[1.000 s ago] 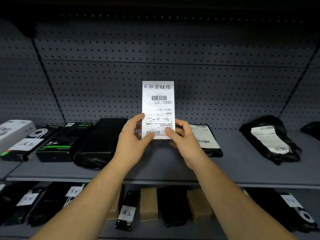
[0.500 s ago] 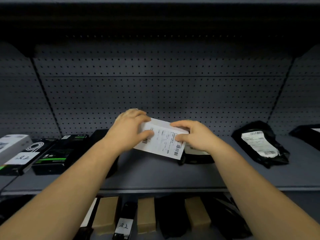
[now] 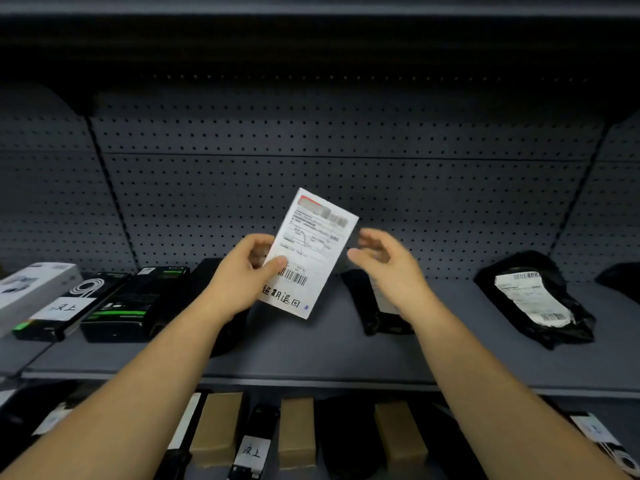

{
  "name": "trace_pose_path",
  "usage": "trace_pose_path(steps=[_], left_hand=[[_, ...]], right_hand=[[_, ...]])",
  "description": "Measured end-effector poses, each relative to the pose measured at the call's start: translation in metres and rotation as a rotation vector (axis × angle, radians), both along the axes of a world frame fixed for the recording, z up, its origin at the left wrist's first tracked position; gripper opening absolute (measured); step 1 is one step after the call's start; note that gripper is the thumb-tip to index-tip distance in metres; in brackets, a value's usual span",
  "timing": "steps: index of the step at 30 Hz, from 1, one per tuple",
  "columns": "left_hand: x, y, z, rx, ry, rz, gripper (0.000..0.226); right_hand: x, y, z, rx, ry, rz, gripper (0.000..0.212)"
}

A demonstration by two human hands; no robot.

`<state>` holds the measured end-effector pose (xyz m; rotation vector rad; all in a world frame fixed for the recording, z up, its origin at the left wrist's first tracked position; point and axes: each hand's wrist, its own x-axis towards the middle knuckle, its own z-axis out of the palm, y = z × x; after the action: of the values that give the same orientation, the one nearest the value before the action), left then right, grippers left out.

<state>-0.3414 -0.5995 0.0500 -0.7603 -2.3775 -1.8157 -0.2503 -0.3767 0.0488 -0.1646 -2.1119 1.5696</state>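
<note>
A white box [image 3: 309, 255] is being pinched at its left edge by the left hand [image 3: 242, 278], held above the shelf [image 3: 450, 355], its long axis tilted, top end leaning up and right. The right hand [image 3: 388, 265] is being held spread just beside it, apart.
</note>
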Motion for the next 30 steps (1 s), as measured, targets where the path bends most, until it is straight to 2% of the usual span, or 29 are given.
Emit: trace_pose_path(steps=[4,6,8,12,15,18,23,30], left_hand=[[0.008,0.0,-0.005,0.173,-0.142,0.02,0.021],[0.013,0.002,-0.007,0.239,-0.184,0.039,0.023],[0.017,0.004,-0.008,0.295,-0.208,0.064,0.023],[0.025,0.002,-0.011,0.306,-0.217,0.068,0.025],[0.026,-0.01,-0.013,0.218,-0.18,0.037,0.028],[0.022,-0.03,-0.016,0.048,-0.047,0.109,0.033],[0.009,-0.063,-0.024,-0.097,0.162,0.065,0.029],[-0.019,-0.087,-0.013,-0.156,0.317,-0.088,0.036]], right_hand=[[-0.006,-0.018,-0.024,-0.078,-0.196,0.19,0.05],[-0.006,-0.025,-0.03,-0.164,-0.248,0.29,0.039],[-0.004,-0.031,-0.035,-0.25,-0.254,0.378,0.025],[-0.002,-0.035,-0.04,-0.377,-0.197,0.412,0.018],[-0.002,-0.037,-0.043,-0.407,-0.149,0.384,0.018],[0.0,-0.041,-0.046,-0.425,-0.12,0.356,0.023],[0.002,-0.055,-0.046,-0.409,-0.085,0.295,0.024],[0.003,-0.096,-0.041,-0.38,-0.026,0.145,0.024]])
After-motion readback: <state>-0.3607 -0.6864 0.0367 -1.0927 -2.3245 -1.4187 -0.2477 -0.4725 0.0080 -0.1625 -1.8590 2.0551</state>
